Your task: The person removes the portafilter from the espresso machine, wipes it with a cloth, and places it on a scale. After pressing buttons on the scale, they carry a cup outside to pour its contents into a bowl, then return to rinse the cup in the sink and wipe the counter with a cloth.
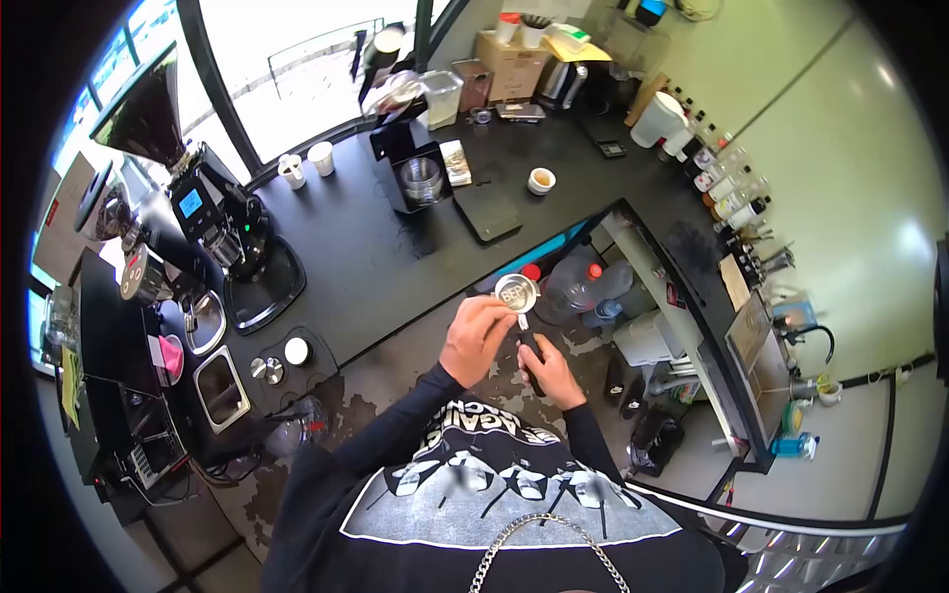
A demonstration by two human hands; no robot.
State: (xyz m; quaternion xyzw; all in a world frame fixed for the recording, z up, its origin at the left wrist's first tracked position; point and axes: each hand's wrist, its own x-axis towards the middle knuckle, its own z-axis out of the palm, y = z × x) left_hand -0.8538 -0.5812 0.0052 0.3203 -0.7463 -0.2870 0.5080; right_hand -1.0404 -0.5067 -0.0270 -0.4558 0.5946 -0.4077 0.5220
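A portafilter with a black handle is held over the gap in front of the counter, and a round metal disc with lettering (515,293) shows at its head. My right hand (554,374) is wrapped round the black handle. At the left side of the head, my left hand (478,339) has its fingers pressed together against the rim; whether they pinch a separate part is too small to tell. Beyond them on the black counter (386,267) stands a small white cup (541,181) with brown contents, near a flat black scale (487,211).
Coffee grinders (222,212) and a metal-lined bin (220,389) are at the left. Two paper cups (320,158) stand by the window. Bottles (733,203) line the right wall above an open shelf with water jugs (573,282). A sink tap (816,336) is far right.
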